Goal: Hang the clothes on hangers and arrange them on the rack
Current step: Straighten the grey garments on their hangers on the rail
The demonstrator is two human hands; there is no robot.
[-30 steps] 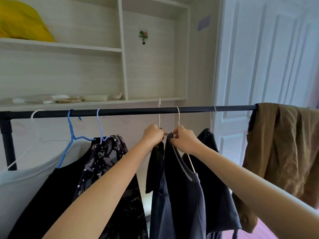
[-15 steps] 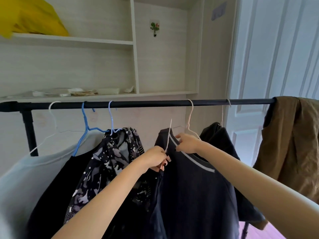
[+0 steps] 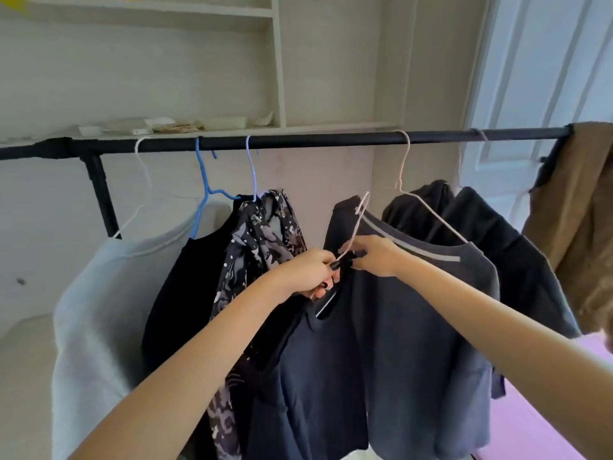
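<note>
A: Where are the hands?

B: Both are in front of the black rack bar (image 3: 298, 141), below it. The left hand (image 3: 306, 272) has its fingers (image 3: 326, 287) curled tight. They hold the neck of a dark navy top (image 3: 318, 376) and the bottom of a pale wire hanger (image 3: 356, 224). The right hand (image 3: 373, 257) is just beside it, almost touching. Its fingers pinch the same wire and a bit of dark cloth.

A: Is that hanger on the bar?

B: No. Its hook is loose, well under the bar. The hook points up and leans a little to the right. The long wire runs from the hands up to the hook. The navy top hangs straight down from the hands.

A: What is already on the bar?

B: From the left: a light grey top (image 3: 99, 310) on a white hanger (image 3: 142, 180), a black top (image 3: 185, 293) on a blue hanger (image 3: 204, 187), and a spotty dark dress (image 3: 262, 240) on a thin pale blue hanger (image 3: 252, 171). To the right, a grey shirt with a pale stripe (image 3: 431, 327) hangs on a pinkish hanger (image 3: 403, 167). Behind it is a dark jacket (image 3: 504, 260). A brown cloth (image 3: 580, 210) is thrown over the far right end of the bar.

A: And the room?

B: White shelves (image 3: 166, 129) are on the wall behind, with small papers on them. A white door (image 3: 537, 78) is on the right. The floor bit at the lower right looks pink (image 3: 530, 426).
</note>
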